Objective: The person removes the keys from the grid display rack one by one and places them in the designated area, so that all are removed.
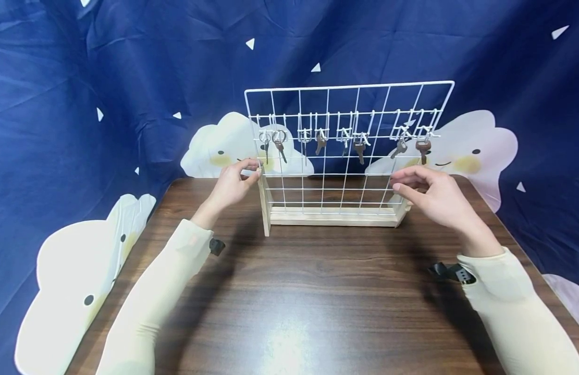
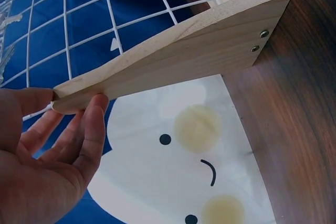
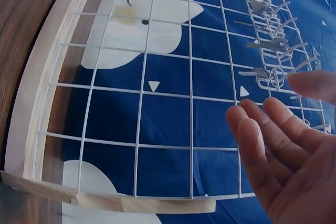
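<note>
**Both hands at the sides of a key rack**

Nearest: dark wood-grain table (image 1: 289, 312), two cream-sleeved forearms on it. Mid-table stands the white wire-grid key rack on a pale wooden base (image 1: 333, 216), upright, centred, front edge well back from the person.

Left hand (image 1: 233, 185): fingers loosely extended, fingertips (image 2: 97, 103) touching the tip of the pale wooden side bracket (image 2: 178, 56) at the rack's left end; not wrapped round it. Right hand (image 1: 432, 195): fingers relaxed and spread, just beside the right end of the grid; contact cannot be told, holds nothing.

Further up the grid: a row of small metal keys on rings (image 1: 345, 139) hanging from white hooks. Behind: navy cloth backdrop with white cloud faces (image 1: 130, 78).

Handling, judged: rack looks light and stiff, top-heavy with a narrow base, likely to tip; keys hang loose and would swing or slip off hooks. Best taken by both wooden side brackets, low, not by the thin wire.

Views: head shows both hands and whole rack. Left wrist alone shows fingertip contact and two bracket screws. Right wrist shows the open palm (image 3: 283, 156) apart from the wires, with keys edge-on.
</note>
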`<state>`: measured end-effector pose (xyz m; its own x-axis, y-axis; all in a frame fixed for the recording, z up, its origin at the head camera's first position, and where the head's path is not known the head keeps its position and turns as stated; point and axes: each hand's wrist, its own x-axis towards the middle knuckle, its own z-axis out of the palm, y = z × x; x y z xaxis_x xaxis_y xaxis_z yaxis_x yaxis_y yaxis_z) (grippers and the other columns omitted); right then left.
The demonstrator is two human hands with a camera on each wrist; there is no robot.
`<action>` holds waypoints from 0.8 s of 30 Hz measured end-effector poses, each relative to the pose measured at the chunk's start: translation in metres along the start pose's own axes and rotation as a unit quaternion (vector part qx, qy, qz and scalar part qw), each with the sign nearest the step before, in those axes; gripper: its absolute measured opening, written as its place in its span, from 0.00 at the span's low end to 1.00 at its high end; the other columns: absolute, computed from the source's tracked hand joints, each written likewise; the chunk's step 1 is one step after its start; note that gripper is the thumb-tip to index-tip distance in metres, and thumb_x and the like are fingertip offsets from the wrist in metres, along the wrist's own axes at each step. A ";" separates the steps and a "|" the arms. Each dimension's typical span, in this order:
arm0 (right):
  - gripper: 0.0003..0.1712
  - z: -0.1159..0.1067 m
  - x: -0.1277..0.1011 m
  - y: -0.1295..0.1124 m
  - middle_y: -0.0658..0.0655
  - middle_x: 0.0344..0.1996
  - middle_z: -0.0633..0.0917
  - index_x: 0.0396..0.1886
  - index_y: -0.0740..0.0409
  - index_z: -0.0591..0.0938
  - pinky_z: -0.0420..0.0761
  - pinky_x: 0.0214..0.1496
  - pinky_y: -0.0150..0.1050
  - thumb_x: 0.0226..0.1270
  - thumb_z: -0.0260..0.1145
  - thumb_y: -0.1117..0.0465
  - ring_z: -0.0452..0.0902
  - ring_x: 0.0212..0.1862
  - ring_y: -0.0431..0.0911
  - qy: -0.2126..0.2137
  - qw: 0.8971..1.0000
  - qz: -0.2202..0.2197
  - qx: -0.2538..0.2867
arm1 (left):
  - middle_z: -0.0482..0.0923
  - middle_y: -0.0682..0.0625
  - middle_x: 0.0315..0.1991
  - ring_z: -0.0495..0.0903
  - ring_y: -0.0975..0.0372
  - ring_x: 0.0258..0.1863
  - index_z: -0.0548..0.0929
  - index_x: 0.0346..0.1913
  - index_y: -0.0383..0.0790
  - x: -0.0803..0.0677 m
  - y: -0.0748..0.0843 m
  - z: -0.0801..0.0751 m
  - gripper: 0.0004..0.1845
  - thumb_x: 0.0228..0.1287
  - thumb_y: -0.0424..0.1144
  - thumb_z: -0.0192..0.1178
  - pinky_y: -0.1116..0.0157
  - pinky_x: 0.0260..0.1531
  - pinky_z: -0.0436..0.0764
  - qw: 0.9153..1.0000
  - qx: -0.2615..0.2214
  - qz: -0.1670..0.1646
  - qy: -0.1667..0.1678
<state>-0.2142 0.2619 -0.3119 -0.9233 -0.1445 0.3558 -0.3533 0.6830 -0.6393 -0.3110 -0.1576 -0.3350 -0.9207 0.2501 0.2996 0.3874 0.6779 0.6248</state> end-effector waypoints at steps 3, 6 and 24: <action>0.14 0.002 0.000 -0.002 0.46 0.34 0.86 0.46 0.49 0.81 0.78 0.27 0.26 0.63 0.65 0.51 0.80 0.29 0.31 -0.001 1.000 -0.008 0.001 | 0.81 0.43 0.51 0.85 0.49 0.41 0.77 0.56 0.44 0.000 0.000 0.000 0.17 0.65 0.43 0.58 0.57 0.43 0.84 1.000 -0.004 -0.001 0.001; 0.13 0.005 0.001 -0.003 0.52 0.36 0.87 0.46 0.47 0.81 0.78 0.28 0.26 0.63 0.65 0.53 0.80 0.31 0.30 -0.003 1.000 -0.014 0.006 | 0.81 0.43 0.50 0.85 0.49 0.41 0.77 0.56 0.44 0.000 0.001 0.000 0.17 0.65 0.42 0.58 0.57 0.43 0.84 1.000 -0.006 -0.003 0.004; 0.15 0.021 0.007 -0.011 0.55 0.42 0.86 0.50 0.48 0.79 0.82 0.31 0.30 0.64 0.64 0.54 0.80 0.34 0.29 -0.038 0.999 0.011 0.036 | 0.82 0.43 0.48 0.85 0.50 0.39 0.77 0.55 0.45 -0.001 -0.001 0.001 0.17 0.65 0.44 0.57 0.58 0.37 0.85 1.000 -0.008 -0.012 0.000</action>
<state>-0.2204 0.2384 -0.3169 -0.9384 -0.1858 0.2914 -0.3411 0.6334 -0.6946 -0.3108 -0.1573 -0.3367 -0.9299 0.2341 0.2836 0.3655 0.6725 0.6435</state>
